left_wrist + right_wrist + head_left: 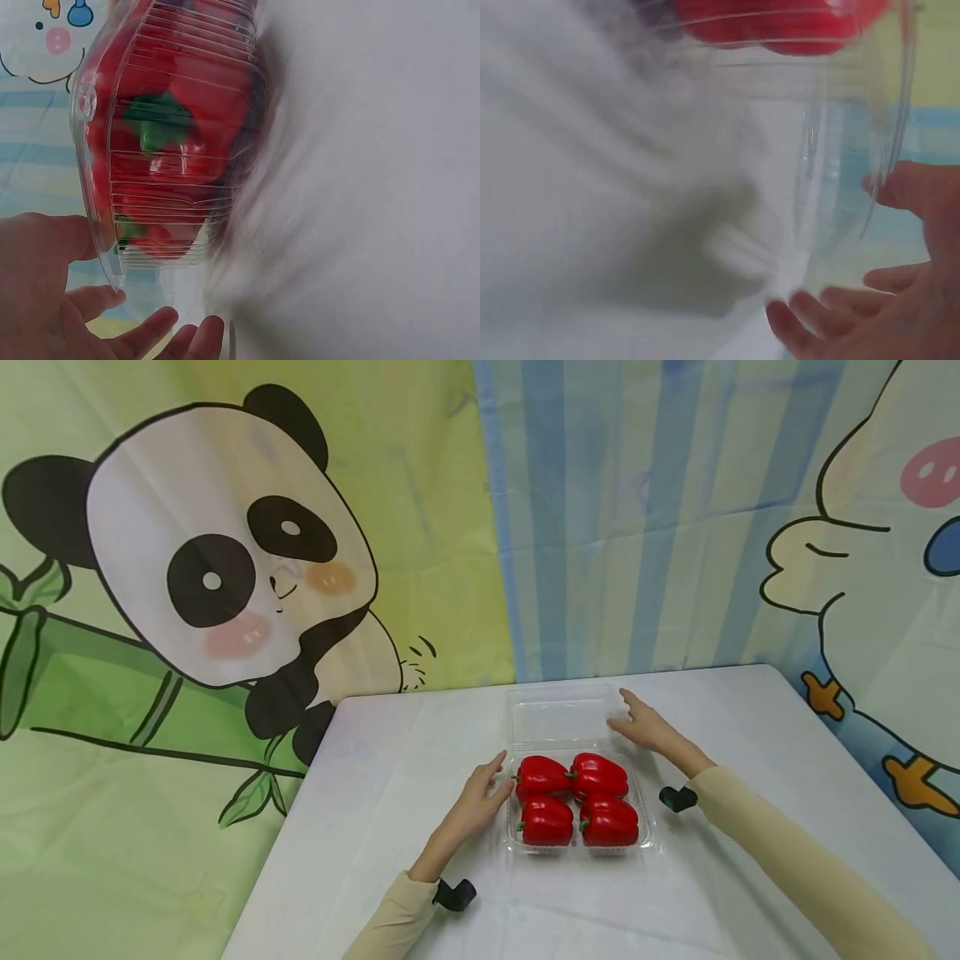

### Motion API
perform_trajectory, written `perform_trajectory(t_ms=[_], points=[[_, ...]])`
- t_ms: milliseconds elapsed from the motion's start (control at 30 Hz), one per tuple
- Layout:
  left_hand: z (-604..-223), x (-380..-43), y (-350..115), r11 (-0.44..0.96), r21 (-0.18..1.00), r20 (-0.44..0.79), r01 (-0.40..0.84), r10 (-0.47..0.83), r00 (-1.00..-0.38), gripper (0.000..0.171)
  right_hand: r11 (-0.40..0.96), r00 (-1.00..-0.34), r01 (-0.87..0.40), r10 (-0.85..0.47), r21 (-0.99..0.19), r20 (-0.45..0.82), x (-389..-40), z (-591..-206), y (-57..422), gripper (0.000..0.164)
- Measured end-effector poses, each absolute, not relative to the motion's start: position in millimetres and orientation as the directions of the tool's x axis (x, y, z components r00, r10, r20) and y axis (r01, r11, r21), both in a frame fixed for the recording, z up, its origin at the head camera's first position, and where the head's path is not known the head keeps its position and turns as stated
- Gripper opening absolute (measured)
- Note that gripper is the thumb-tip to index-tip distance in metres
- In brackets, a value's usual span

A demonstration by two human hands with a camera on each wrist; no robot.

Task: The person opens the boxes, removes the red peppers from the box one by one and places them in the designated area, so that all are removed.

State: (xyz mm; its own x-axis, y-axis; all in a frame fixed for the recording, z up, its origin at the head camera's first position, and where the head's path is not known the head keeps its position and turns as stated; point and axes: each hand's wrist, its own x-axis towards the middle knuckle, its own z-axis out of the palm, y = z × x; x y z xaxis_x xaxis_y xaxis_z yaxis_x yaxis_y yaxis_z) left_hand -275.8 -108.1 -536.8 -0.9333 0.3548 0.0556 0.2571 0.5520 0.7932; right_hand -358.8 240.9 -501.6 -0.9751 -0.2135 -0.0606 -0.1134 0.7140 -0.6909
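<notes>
A clear plastic clamshell box (pixel 536 850) lies on the white table with its lid (pixel 561 720) folded back. Several red bell peppers (pixel 546 822) with green stems fill its base. My left hand (pixel 480 792) is at the left side of the box, fingers spread; in the left wrist view its thumb and index finger are at the rim (pixel 79 150), whether pressing cannot be told. At the lid's right side is my right hand (pixel 647 727). Its thumb (pixel 904 187) meets the clear plastic edge in the right wrist view, while the other fingers stay loosely bent and apart from it.
A white table (pixel 390 777) carries the box near its far edge. Behind hangs a printed cloth (pixel 420 527) with a panda and blue stripes. Dark wrist mounts (pixel 455 895) sit on both sleeves.
</notes>
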Motion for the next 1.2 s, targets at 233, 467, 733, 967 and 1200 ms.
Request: perform_trajectory(t_ms=[233,467,733,967,1200], points=[[-536.6,-275.0,-107.6,0.555,0.79,0.064,0.262,0.349,-0.935,0.06,0.768,-0.823,-0.567,-0.509,-0.297,0.254,-326.6,-471.1,206.4,0.072],[-539.3,-276.1,-107.8,0.56,0.782,0.069,0.272,0.356,-0.932,0.061,0.54,-0.559,-0.828,-0.816,-0.153,0.145,-281.0,-451.6,177.4,0.077],[-538.2,-276.5,-107.9,0.567,0.783,0.05,0.254,0.35,-0.936,0.061,0.471,-0.469,-0.876,-0.882,-0.099,-0.043,-250.8,-439.1,159.7,0.086],[-537.8,-277.5,-108.7,0.563,0.782,0.065,0.268,0.353,-0.933,0.061,0.476,-0.463,-0.878,-0.871,-0.049,-0.162,-244.6,-444.6,143.2,0.088],[-540.5,-275.3,-108.5,0.571,0.781,0.041,0.251,0.355,-0.934,0.062,0.469,-0.466,-0.883,-0.863,0.035,-0.195,-241.3,-455.9,132.1,0.094]])
